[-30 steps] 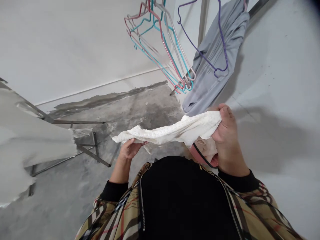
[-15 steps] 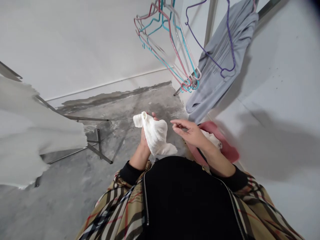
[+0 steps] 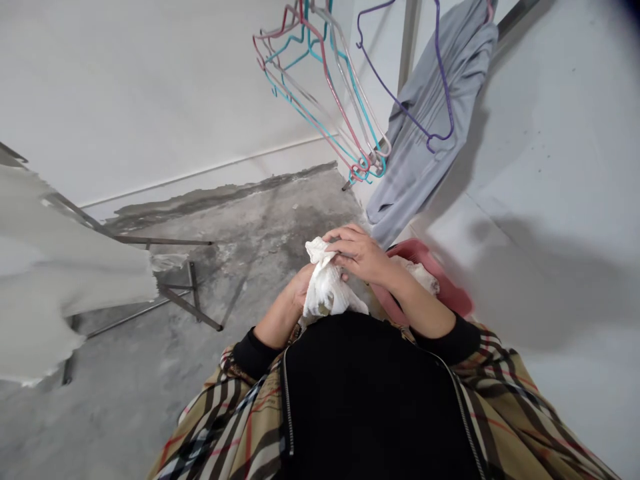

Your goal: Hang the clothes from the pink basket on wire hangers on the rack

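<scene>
A small white knitted cloth point(image 3: 324, 292) is bunched up in front of my chest. My left hand point(image 3: 299, 288) grips it from below, mostly hidden behind the fabric. My right hand point(image 3: 357, 253) lies over the top of the cloth with fingers curled on its upper edge. Just right of my hands a pink basin point(image 3: 440, 285) sits on the floor with more white cloth point(image 3: 420, 275) in it.
Several coloured wire hangers point(image 3: 330, 93) and a grey garment point(image 3: 430, 113) on a purple hanger point(image 3: 400, 87) hang from a rail ahead. A metal rack point(image 3: 165, 267) with white fabric point(image 3: 55, 280) stands at the left. The floor is bare concrete point(image 3: 240, 220).
The cloth was stretched between both hands, then bunched into my left hand. My right hand let go, then came back onto the top of the cloth.
</scene>
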Motion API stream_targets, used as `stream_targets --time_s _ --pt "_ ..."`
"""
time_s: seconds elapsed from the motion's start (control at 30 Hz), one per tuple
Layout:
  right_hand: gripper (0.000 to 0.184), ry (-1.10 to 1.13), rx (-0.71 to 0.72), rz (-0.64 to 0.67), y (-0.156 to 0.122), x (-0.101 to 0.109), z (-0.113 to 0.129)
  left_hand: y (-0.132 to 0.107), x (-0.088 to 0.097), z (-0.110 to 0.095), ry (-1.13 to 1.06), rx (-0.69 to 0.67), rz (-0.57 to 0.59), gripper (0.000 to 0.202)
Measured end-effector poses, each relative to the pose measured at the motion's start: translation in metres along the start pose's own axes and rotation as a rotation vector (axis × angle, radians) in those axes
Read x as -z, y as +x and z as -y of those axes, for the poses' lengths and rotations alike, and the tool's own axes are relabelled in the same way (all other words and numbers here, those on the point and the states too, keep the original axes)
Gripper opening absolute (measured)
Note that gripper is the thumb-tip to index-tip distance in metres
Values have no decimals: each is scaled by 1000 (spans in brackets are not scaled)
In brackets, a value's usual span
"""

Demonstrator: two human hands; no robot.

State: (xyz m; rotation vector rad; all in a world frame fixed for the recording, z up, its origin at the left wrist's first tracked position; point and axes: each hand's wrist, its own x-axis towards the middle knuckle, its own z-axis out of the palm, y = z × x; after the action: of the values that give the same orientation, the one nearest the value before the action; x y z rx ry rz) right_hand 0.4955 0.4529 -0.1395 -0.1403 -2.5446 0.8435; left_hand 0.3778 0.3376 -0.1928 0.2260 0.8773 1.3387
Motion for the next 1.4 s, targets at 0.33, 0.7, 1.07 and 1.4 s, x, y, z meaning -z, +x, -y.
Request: stream_targets --time_s 0.33,0.7,1.07,1.4 --pt "19 87 -129 -214 -12 11 19 -1 26 11 348 -667 -461 36" --pt "16 268 -294 -338 -22 17 25 15 43 70 427 -628 -494 41" --pt "13 336 -267 -254 -30 21 45 44 41 62 821 -712 -613 24" --pt "16 262 -423 -469 -54 42 21 26 88 12 985 -560 -726 28"
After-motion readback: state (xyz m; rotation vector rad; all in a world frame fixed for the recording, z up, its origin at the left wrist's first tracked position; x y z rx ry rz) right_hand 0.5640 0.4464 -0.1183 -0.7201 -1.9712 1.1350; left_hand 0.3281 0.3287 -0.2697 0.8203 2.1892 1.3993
